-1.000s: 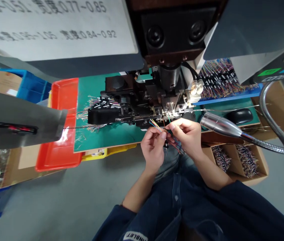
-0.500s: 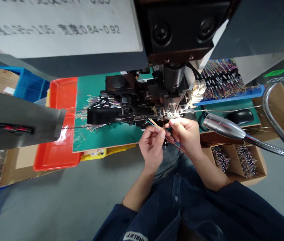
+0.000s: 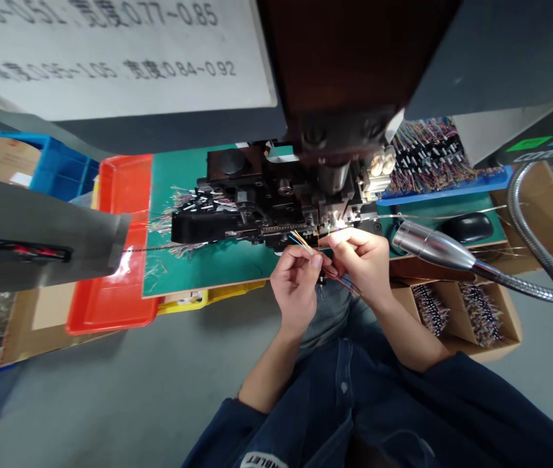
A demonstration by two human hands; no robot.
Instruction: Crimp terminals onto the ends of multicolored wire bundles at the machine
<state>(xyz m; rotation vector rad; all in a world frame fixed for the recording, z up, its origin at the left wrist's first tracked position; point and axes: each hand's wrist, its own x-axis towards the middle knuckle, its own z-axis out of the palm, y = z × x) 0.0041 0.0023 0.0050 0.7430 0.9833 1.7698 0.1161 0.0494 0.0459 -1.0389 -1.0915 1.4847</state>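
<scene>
Green worktop (image 3: 208,270) under a dark machine (image 3: 281,188); just before it, the left hand (image 3: 295,279) has its grip clamped on coloured wires (image 3: 301,241), the right hand (image 3: 362,260) seemingly on a green strand (image 3: 328,230). One slip this close could bend the strand or nip skin.

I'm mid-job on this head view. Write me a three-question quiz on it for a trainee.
1. Multiple choice: what does the left hand pinch?
A. A screwdriver
B. Coloured wires
C. A roll of tape

2. True or false: the red tray is on the person's left side.

3. Fill in the blank: at the person's right, bundles of wires stand in a divided ____ box.

Key:
1. B
2. True
3. Cardboard
</scene>
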